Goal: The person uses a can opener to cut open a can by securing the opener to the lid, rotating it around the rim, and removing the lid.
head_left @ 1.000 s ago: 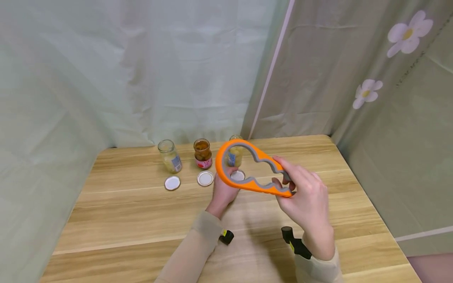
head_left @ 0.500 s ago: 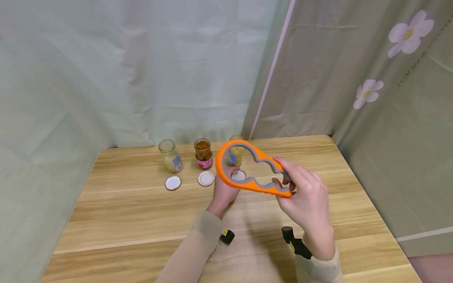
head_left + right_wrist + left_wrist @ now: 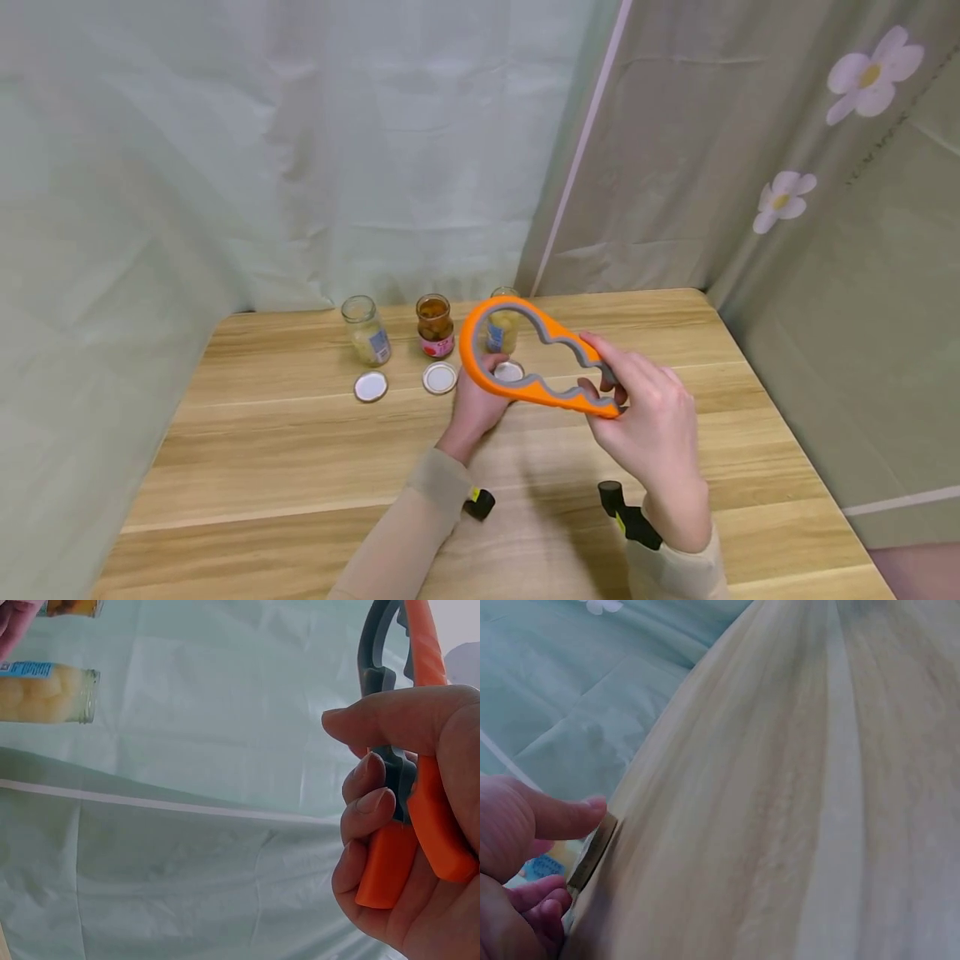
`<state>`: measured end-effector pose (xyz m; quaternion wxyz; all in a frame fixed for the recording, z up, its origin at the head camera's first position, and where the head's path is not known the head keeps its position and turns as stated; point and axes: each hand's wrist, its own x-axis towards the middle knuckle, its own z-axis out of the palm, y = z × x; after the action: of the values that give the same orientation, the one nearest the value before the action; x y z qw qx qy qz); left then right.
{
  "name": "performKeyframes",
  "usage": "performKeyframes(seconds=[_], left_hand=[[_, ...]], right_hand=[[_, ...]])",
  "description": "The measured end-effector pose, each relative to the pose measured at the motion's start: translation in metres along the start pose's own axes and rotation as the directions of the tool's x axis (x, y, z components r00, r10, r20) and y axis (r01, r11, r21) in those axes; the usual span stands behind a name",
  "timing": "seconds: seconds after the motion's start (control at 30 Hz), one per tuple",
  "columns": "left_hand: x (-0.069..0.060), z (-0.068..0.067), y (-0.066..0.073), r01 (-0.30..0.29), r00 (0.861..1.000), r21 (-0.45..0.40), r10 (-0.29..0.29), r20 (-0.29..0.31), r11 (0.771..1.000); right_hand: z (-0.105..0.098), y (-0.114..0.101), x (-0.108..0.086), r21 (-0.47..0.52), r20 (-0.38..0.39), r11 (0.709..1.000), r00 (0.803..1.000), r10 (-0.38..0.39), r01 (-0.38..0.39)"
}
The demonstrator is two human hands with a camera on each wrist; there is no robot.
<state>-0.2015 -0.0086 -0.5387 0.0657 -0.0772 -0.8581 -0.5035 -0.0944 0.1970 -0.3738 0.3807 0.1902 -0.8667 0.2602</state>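
Observation:
My right hand (image 3: 651, 421) holds an orange-and-grey jar opener (image 3: 551, 397) up above the table, its round end pointing left. In the right wrist view, the thumb and fingers wrap round the opener's two handles (image 3: 390, 862). Low over the table, my left hand (image 3: 478, 407) pinches the rim of a jar lid (image 3: 594, 851) between thumb and fingers. That lid (image 3: 513, 370) lies in front of a lidless jar of pale fruit (image 3: 504, 332), seen through the opener's loop. Part of the left hand's fingers is hidden behind the opener in the head view.
A lidless jar with a pink label (image 3: 436, 329) and another open jar of pale contents (image 3: 367, 333) stand to the left. Before them lie two upturned white lids, one left (image 3: 371, 387) and one middle (image 3: 439, 377). Curtains (image 3: 420, 150) hang behind the wooden table (image 3: 300, 467).
The head view has shifted slightly, so the jars and lids appear a little further right. Both hands keep their hold, and the opener stays almost still.

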Motion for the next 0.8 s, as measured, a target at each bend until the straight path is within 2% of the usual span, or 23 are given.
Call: performKeyframes(seconds=[0.2, 0.3, 0.4, 0.5, 0.57, 0.63, 0.7, 0.73, 0.8], left_hand=[[-0.001, -0.011, 0.000, 0.039, 0.999, -0.099, -0.037, 0.016, 0.994], [-0.007, -0.018, 0.003, 0.054, 0.998, -0.135, -0.050, 0.034, 0.989], [-0.015, -0.028, 0.011, 0.040, 0.999, -0.140, -0.035, 0.041, 0.989], [-0.025, -0.041, 0.020, 0.013, 0.998, -0.168, -0.003, 0.058, 0.986], [-0.030, -0.051, 0.025, -0.002, 0.996, -0.190, 0.019, 0.085, 0.982], [-0.036, -0.063, 0.027, -0.011, 0.993, -0.198, 0.034, 0.112, 0.980], [-0.042, -0.076, 0.029, -0.023, 0.989, -0.193, 0.050, 0.138, 0.981], [-0.045, -0.083, 0.028, -0.025, 0.987, -0.188, 0.054, 0.149, 0.982], [-0.052, -0.098, 0.026, -0.021, 0.985, -0.181, 0.052, 0.163, 0.983]], right_hand=[[0.003, -0.001, 0.001, 0.004, 0.006, 1.000, 1.000, 0.000, 0.000], [0.006, -0.002, 0.001, 0.002, 0.010, 1.000, 1.000, 0.004, -0.004], [0.008, -0.001, 0.001, -0.001, 0.034, 1.000, 0.999, 0.021, -0.021], [0.013, 0.006, 0.002, 0.022, 0.086, 0.997, 0.993, 0.075, -0.077], [0.017, 0.014, 0.000, 0.035, 0.122, 0.989, 0.983, 0.139, -0.144], [0.020, 0.026, -0.003, 0.047, 0.153, 0.971, 0.963, 0.223, -0.233], [0.022, 0.040, -0.009, 0.060, 0.195, 0.938, 0.925, 0.325, -0.342], [0.022, 0.048, -0.012, 0.069, 0.231, 0.910, 0.894, 0.384, -0.409], [0.022, 0.064, -0.018, 0.081, 0.310, 0.844, 0.818, 0.484, -0.530]])
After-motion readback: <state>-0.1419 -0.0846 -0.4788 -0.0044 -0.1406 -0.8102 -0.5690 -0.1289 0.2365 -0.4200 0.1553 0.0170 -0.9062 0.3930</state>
